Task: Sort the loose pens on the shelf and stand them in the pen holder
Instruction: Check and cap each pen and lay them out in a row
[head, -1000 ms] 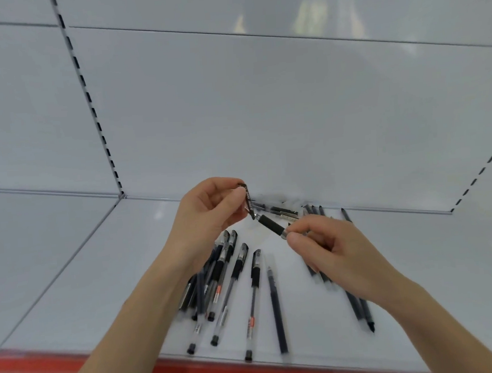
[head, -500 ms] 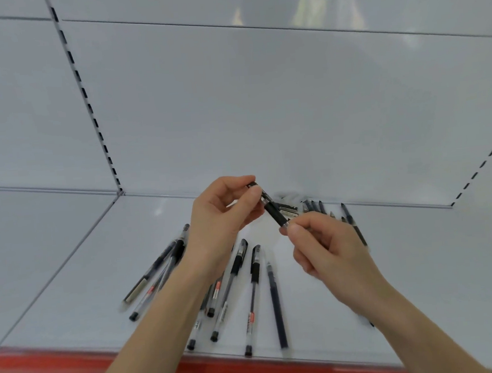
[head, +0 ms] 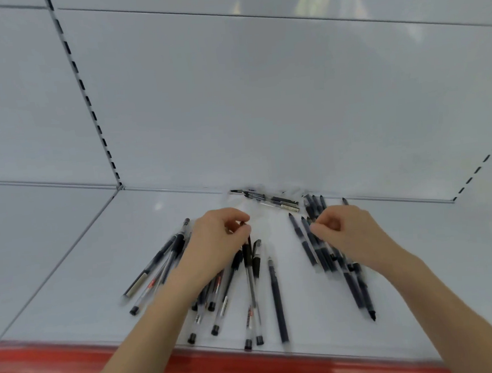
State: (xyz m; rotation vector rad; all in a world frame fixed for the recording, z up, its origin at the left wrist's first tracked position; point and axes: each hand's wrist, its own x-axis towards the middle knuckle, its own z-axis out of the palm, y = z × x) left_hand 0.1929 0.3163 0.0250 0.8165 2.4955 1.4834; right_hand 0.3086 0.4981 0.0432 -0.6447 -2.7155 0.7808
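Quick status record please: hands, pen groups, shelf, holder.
left hand: low over the left pens, fingers pinching the top of one
right hand: on the right pens, fingers curled; grip unclear
back pens: lying against the rear wall
shelf: white, red front strip
pen holder: not in view

Shop (slotted shelving [head: 84, 90], red edge strip [head: 252, 362])

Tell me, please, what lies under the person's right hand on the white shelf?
Under the right hand, dark slim pens fan out across the white shelf, tips emerging either side. Their middle stretches are covered, so an exact count is impossible.
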